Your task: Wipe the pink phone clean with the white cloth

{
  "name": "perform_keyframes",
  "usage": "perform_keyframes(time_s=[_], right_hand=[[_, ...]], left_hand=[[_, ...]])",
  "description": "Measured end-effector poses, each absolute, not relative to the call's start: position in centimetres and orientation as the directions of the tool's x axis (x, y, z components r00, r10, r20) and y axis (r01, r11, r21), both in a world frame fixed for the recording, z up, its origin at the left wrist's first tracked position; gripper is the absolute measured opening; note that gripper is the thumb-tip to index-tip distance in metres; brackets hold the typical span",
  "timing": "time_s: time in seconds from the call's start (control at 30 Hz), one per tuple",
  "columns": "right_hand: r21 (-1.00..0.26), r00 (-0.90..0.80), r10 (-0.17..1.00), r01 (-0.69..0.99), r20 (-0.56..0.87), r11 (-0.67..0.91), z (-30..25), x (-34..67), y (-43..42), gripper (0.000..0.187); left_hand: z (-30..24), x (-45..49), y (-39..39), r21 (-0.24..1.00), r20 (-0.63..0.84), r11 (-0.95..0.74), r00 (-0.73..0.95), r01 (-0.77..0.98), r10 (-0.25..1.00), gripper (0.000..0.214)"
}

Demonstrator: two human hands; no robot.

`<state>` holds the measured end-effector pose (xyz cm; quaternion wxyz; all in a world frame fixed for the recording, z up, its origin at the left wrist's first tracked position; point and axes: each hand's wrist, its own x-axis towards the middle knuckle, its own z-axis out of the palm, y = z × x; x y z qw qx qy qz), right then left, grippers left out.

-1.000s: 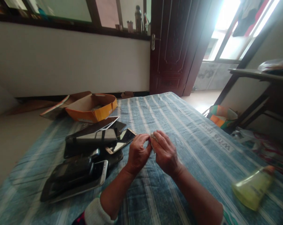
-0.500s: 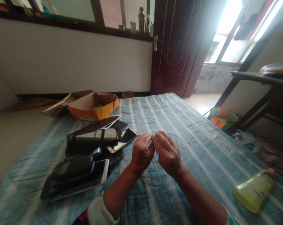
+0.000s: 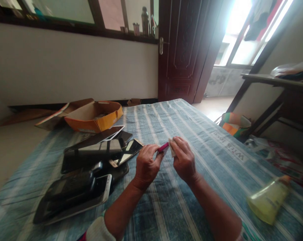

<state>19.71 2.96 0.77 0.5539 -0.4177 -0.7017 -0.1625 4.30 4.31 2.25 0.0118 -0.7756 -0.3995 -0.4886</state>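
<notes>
My left hand (image 3: pixel 146 165) is closed around a small pink object (image 3: pixel 163 147) whose tip sticks out between thumb and fingers. My right hand (image 3: pixel 183 160) pinches a small white scrap (image 3: pixel 171 151) right against that pink tip. Both hands hover just above the blue striped cloth (image 3: pixel 181 120) covering the table. Just left of my left hand lies a heap of several phones and tablets (image 3: pixel 91 167), screens up, some stacked on each other.
An orange cardboard box (image 3: pixel 96 117) with its lid open sits at the table's far left. A yellowish plastic bottle (image 3: pixel 268 199) lies on its side at the right. A dark wooden door (image 3: pixel 183 47) stands behind; a dark bench (image 3: pixel 277 90) is at right.
The hands have drawn slightly apart, and the pink object now shows between them; before, the fingers hid it. The view has shifted a little.
</notes>
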Motion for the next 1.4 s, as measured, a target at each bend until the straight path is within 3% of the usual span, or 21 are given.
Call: perform_keyframes(time_s=[0.17, 0.3, 0.43, 0.63, 0.77, 0.93, 1.1, 1.23, 1.4], right_hand=[[-0.131, -0.191, 0.371, 0.713, 0.909, 0.688, 0.9, 18.2, 1.9, 0.037], [-0.176, -0.143, 0.406, 0.738, 0.903, 0.651, 0.6, 18.6, 2.2, 0.036], [-0.361, -0.004, 0.502, 0.691, 0.865, 0.627, -0.1, 19.3, 3.1, 0.039], [-0.743, 0.194, 0.739, 0.384, 0.646, 0.548, -1.4, 19.1, 4.1, 0.043], [-0.847, 0.211, 0.827, 0.251, 0.521, 0.469, -1.5, 18.9, 4.2, 0.04], [-0.857, 0.139, 0.851, 0.196, 0.506, 0.477, -1.1, 18.7, 3.8, 0.043], [-0.796, 0.156, 0.786, 0.223, 0.598, 0.562, -0.5, 18.4, 3.5, 0.046], [-0.691, 0.179, 0.676, 0.33, 0.715, 0.643, 0.3, 18.4, 3.0, 0.045], [-0.504, 0.088, 0.559, 0.564, 0.825, 0.654, 0.7, 18.5, 2.7, 0.041]], left_hand=[[2.3, 4.2, 4.3, 0.362, 0.768, -0.684, 0.213, 0.633, 0.604, 0.011], [2.4, 4.2, 4.2, 0.397, 0.744, -0.67, 0.207, 0.627, 0.635, 0.008], [2.8, 4.1, 4.2, 0.456, 0.695, -0.632, 0.193, 0.626, 0.692, 0.007], [3.7, 3.6, 4.4, 0.567, 0.544, -0.499, 0.157, 0.655, 0.824, 0.007], [4.3, 3.4, 4.3, 0.648, 0.411, -0.417, 0.168, 0.637, 0.896, 0.011], [5.0, 3.5, 4.0, 0.651, 0.346, -0.369, 0.173, 0.663, 0.922, 0.013], [5.1, 3.7, 3.7, 0.639, 0.409, -0.407, 0.16, 0.652, 0.898, 0.01], [4.0, 4.3, 3.7, 0.738, 0.46, -0.457, 0.127, 0.497, 0.879, 0.012], [2.0, 5.0, 4.3, 0.865, 0.391, -0.415, 0.137, 0.282, 0.91, 0.017]])
